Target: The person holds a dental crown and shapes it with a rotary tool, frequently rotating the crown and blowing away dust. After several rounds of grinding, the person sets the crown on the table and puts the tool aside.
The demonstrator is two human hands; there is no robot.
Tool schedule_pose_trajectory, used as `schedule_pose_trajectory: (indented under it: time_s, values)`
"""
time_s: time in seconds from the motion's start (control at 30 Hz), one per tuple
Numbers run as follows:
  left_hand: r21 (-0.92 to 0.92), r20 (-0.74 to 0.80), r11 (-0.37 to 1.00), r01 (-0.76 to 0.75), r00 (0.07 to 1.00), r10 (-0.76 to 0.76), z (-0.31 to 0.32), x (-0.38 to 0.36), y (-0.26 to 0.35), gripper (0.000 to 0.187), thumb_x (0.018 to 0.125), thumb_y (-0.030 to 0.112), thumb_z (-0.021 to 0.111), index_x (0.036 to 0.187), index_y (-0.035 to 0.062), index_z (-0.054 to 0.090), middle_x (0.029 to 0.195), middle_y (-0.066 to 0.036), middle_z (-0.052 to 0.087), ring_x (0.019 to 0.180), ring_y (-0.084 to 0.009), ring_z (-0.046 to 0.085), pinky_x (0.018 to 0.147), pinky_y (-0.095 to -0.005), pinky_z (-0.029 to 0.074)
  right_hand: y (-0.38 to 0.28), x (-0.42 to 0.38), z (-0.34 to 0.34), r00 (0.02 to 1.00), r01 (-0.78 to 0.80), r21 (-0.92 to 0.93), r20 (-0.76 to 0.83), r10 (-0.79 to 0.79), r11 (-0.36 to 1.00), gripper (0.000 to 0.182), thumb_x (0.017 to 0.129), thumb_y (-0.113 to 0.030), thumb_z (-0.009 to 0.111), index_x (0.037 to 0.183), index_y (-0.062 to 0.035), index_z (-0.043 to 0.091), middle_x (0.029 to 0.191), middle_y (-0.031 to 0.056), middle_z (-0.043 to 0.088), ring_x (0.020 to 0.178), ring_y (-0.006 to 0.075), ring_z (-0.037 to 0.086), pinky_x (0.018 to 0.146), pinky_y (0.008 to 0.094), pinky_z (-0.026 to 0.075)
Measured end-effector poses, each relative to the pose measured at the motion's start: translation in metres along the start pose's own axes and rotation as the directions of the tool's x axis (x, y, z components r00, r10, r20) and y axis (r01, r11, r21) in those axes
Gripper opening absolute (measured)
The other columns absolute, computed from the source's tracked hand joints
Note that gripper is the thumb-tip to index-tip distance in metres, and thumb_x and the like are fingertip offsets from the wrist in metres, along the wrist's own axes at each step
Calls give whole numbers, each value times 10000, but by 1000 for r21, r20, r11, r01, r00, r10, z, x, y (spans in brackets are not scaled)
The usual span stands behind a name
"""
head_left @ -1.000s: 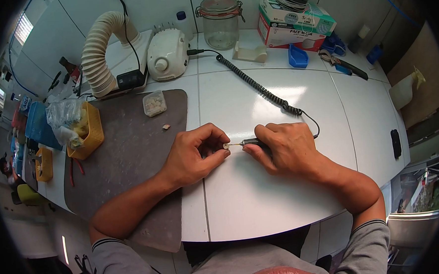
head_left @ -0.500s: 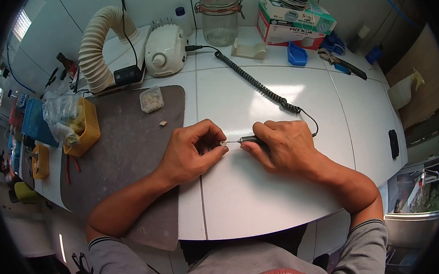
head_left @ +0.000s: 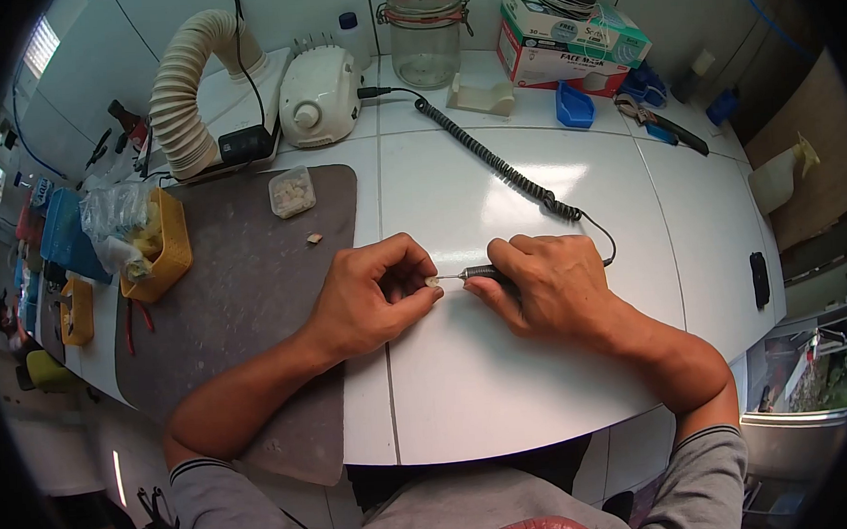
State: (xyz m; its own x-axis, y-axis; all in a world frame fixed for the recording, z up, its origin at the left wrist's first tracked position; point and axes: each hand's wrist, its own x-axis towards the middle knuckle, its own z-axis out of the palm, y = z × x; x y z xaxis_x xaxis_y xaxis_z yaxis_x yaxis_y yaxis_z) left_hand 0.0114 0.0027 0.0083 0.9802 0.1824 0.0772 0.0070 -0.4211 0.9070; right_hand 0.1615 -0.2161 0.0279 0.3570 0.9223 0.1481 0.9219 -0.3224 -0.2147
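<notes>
Between thumb and fingertips my left hand [head_left: 372,291] pinches a small pale piece [head_left: 433,282], mostly covered by the fingers. My right hand [head_left: 558,281] is wrapped round a dark rotary tool handpiece [head_left: 481,272]. Its thin metal bit [head_left: 450,277] points left and reaches the pale piece; whether it cuts in cannot be made out. A coiled black cord [head_left: 495,160] runs from the handpiece to a white control unit [head_left: 319,98] with a round knob. Left of my left hand, a small chip [head_left: 314,239] lies on the grey mat [head_left: 244,303].
A clear tub of pale pieces [head_left: 291,193] sits on the mat. Yellow baskets [head_left: 170,263] and red-handled pliers [head_left: 139,327] are at the left. Along the back stand a ribbed hose [head_left: 171,105], a glass jar [head_left: 425,49], mask boxes [head_left: 566,61] and a blue tray [head_left: 574,106].
The pale piece and the bit have shifted very slightly down and right. Both hands keep the same grip.
</notes>
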Motion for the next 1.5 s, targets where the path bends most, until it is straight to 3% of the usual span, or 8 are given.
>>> schedule_pose_trajectory:
  time_s: [0.27, 0.47, 1.5]
  values:
    - [-3, 10, 1000, 31, 999, -31, 0, -1, -3, 192, 914, 118, 879, 1018, 19, 752, 902, -16, 759, 710, -40, 637, 623, -219, 488, -2, -1, 0, 1000, 5, -11, 1, -5, 1000, 473, 1071, -506, 689, 898, -66, 710, 704, 110, 706, 565, 291, 700, 504, 435, 512]
    - [1, -6, 1000, 0, 1000, 0, 0, -1, -1, 177, 928, 117, 860, 1015, 0, 761, 825, -23, 761, 719, -58, 675, 642, -241, 527, -2, -1, 0, 1000, 5, -3, 6, -5, 1000, 465, 1071, -498, 692, 904, -64, 712, 706, 115, 708, 565, 295, 700, 507, 437, 516]
    - [-26, 27, 999, -26, 999, 27, 0, -1, 0, 173, 951, 89, 855, 1025, -9, 733, 848, -50, 759, 768, -92, 704, 685, -273, 555, -2, -1, -1, 1000, -3, -12, 23, 3, 1000, 472, 1074, -506, 681, 910, -66, 734, 696, 116, 714, 563, 280, 705, 503, 429, 515]
